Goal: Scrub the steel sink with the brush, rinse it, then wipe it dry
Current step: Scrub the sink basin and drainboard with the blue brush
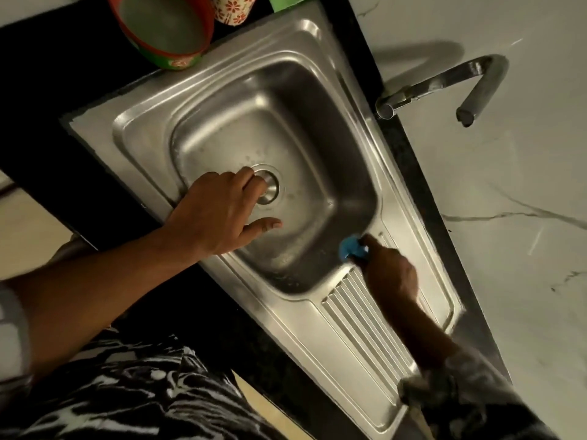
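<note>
The steel sink [203,90] fills the middle of the head view, with a ribbed drainboard [365,331] at its lower right. My left hand [219,211] reaches into the basin with its fingers spread, fingertips over the round drain [270,188]. My right hand [390,274] grips a blue brush [349,247] and holds it against the basin's rim, at the corner where the drainboard starts. Most of the brush is hidden under the hand.
A steel tap [444,81] arches over the marble wall at the upper right. A red and green round container [165,30], a patterned cup [233,9] and a green item [282,1] stand on the black counter [47,90] behind the sink.
</note>
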